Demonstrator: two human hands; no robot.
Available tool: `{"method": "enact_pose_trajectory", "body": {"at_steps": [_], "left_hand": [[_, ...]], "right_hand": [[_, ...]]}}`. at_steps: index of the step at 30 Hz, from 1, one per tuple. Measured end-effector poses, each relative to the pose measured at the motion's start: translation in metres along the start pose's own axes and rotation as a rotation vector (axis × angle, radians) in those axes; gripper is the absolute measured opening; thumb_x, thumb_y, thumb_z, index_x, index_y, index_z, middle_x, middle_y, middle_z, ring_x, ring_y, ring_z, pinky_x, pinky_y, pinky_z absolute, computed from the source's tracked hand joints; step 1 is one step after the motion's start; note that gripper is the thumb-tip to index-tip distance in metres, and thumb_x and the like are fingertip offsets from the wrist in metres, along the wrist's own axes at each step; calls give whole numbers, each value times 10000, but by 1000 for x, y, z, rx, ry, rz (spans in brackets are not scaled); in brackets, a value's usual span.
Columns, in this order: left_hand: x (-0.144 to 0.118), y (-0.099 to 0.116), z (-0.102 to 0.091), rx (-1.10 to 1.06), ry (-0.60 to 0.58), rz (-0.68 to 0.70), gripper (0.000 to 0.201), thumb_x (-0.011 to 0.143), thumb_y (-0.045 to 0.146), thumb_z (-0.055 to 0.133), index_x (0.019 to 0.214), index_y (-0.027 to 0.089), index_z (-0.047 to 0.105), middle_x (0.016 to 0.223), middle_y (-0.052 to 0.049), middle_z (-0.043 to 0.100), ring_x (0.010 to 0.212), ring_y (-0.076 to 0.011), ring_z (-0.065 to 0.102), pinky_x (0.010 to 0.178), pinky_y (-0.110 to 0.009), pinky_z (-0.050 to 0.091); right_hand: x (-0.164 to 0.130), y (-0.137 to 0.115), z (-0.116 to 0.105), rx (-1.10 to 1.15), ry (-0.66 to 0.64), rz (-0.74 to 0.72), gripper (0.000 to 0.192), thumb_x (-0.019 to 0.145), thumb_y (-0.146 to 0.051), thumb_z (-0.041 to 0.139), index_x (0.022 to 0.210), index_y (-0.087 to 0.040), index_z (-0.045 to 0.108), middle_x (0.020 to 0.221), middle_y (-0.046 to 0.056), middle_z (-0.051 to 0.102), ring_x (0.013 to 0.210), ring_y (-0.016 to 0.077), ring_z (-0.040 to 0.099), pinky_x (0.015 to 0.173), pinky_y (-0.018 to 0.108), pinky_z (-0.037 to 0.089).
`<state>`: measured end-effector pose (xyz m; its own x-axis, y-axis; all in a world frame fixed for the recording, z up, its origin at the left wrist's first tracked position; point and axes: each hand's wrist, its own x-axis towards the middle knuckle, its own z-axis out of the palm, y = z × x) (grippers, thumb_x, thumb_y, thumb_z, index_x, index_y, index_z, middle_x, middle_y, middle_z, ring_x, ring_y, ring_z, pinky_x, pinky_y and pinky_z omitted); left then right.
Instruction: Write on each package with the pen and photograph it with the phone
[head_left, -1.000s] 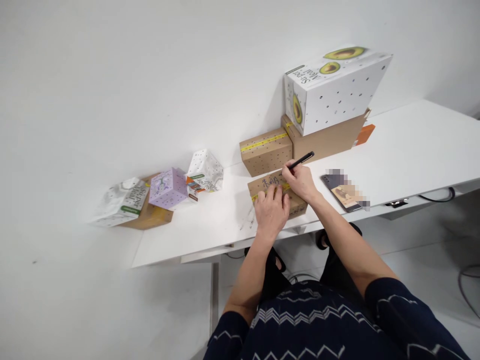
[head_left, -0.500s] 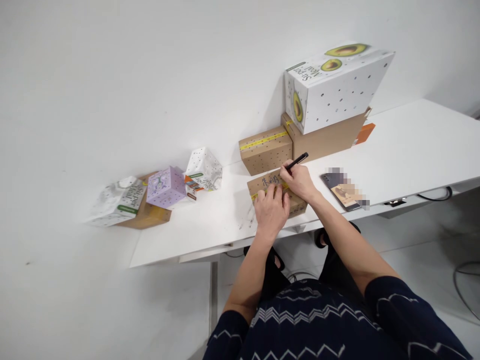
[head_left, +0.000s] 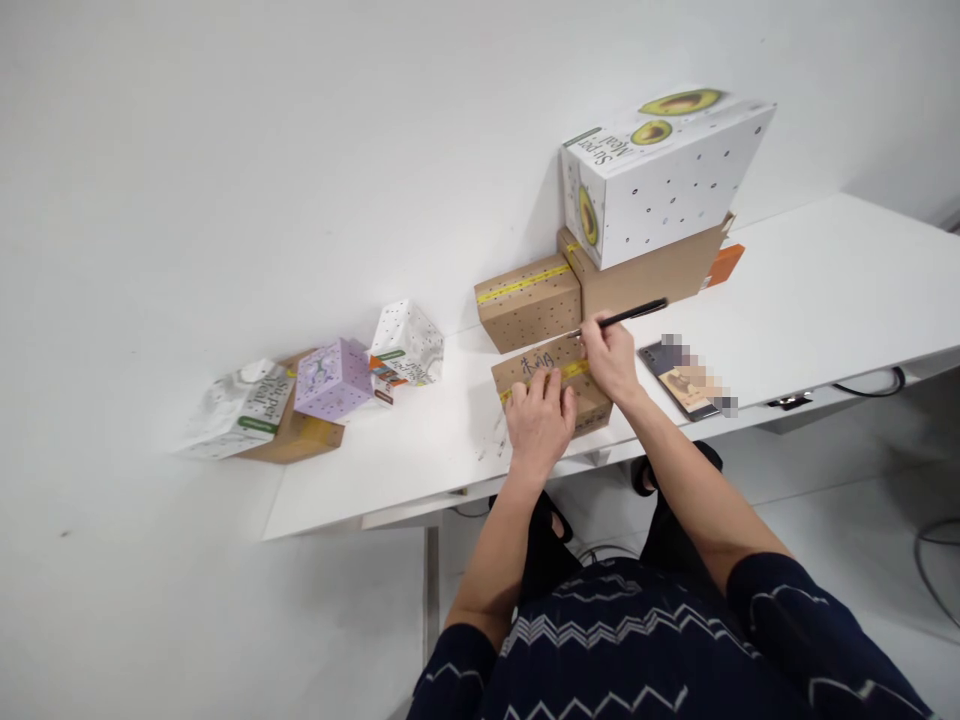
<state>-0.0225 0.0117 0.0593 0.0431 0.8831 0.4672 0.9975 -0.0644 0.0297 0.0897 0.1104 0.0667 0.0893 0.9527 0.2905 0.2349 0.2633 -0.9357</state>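
Observation:
A small brown cardboard box (head_left: 592,413) with a yellow tape strip lies on the white table near its front edge. Dark handwritten characters mark its top face. My left hand (head_left: 541,420) rests on the top with its fingers stretched across the tape, below the writing. In my right hand (head_left: 613,357) a black pen (head_left: 634,311) is gripped between the fingers. The pen slants far over, its tip at the box's back right edge, right of the characters; whether the tip touches the cardboard I cannot tell.
Behind stands another taped brown box (head_left: 532,305), beside a large carton (head_left: 645,276) bearing a white avocado-print box (head_left: 667,195). A smartphone (head_left: 679,380) lies to the right. On the left are a white box (head_left: 409,340), a purple box (head_left: 334,380) and a white printed box (head_left: 236,405).
My right hand has shifted slightly right, and the pen has tipped flatter, its tip moving right from the characters. My left hand stays on the box. The view has shifted slightly.

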Motion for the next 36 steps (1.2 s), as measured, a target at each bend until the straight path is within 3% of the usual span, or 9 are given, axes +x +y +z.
{"method": "enact_pose_trajectory", "body": {"at_steps": [2, 4, 10, 17, 20, 23, 25, 30, 36], "left_hand": [[0, -1, -1, -8, -4, 7, 392, 949, 365, 406, 1222, 193, 628, 1250, -72, 627, 912, -254, 522, 789, -388, 441], [0, -2, -2, -14, -8, 13, 389, 947, 362, 410, 1221, 194, 628, 1245, -79, 628, 914, -252, 526, 795, -389, 442], [0, -2, -2, -14, 3, 4, 398, 945, 370, 405, 1224, 199, 631, 1248, -84, 628, 920, -262, 525, 802, -404, 449], [-1, -2, 1, -38, -1, -2, 401, 941, 374, 411, 1232, 208, 630, 1269, -77, 620, 951, -271, 531, 823, -410, 448], [0, -2, 1, -49, -7, -8, 403, 943, 374, 407, 1233, 206, 631, 1269, -82, 620, 962, -273, 536, 829, -415, 448], [1, -1, 1, -66, -20, -23, 405, 943, 381, 405, 1232, 213, 633, 1269, -90, 618, 974, -279, 540, 828, -428, 450], [0, 0, 1, -75, -17, -33, 408, 942, 385, 407, 1236, 214, 631, 1266, -96, 619, 976, -284, 540, 825, -434, 451], [0, 1, 2, -63, -2, -37, 409, 943, 383, 406, 1232, 206, 635, 1272, -77, 622, 962, -283, 533, 821, -429, 449], [-1, 0, 1, -51, 24, -28, 386, 936, 363, 420, 1199, 202, 653, 1263, -55, 635, 930, -263, 535, 823, -400, 451]], "right_hand": [[1, 9, -11, 33, 94, 74, 283, 909, -379, 347, 760, -206, 514, 550, -19, 555, 499, 132, 533, 550, 240, 421], [2, 22, -25, -53, 75, 144, 296, 927, -363, 319, 800, -199, 529, 582, -3, 594, 500, 134, 554, 564, 245, 436], [-11, 62, -43, -826, -465, 219, 221, 895, -341, 514, 956, -138, 577, 888, 178, 700, 858, 267, 662, 712, 316, 450], [-30, 77, -35, -917, -533, 277, 321, 915, -348, 482, 1132, -119, 543, 1034, 209, 661, 952, 277, 636, 734, 317, 441], [-33, 80, -54, -919, -447, 258, 348, 918, -350, 472, 1180, -131, 542, 1119, 189, 621, 998, 267, 599, 798, 326, 430], [-35, 87, -82, -1035, -162, 245, 458, 900, -415, 502, 1266, -141, 509, 1263, 215, 518, 1134, 330, 492, 876, 401, 395], [-35, 94, -98, -1096, -60, 290, 602, 848, -489, 567, 1335, -152, 458, 1355, 236, 434, 1202, 377, 408, 906, 459, 364], [-36, 106, -107, -1086, -124, 323, 681, 826, -517, 562, 1374, -136, 426, 1343, 226, 462, 1188, 374, 399, 942, 488, 330], [-33, 101, -107, -968, -47, 356, 704, 791, -454, 576, 1392, -119, 430, 1252, 238, 555, 1164, 405, 445, 916, 534, 371]]}}
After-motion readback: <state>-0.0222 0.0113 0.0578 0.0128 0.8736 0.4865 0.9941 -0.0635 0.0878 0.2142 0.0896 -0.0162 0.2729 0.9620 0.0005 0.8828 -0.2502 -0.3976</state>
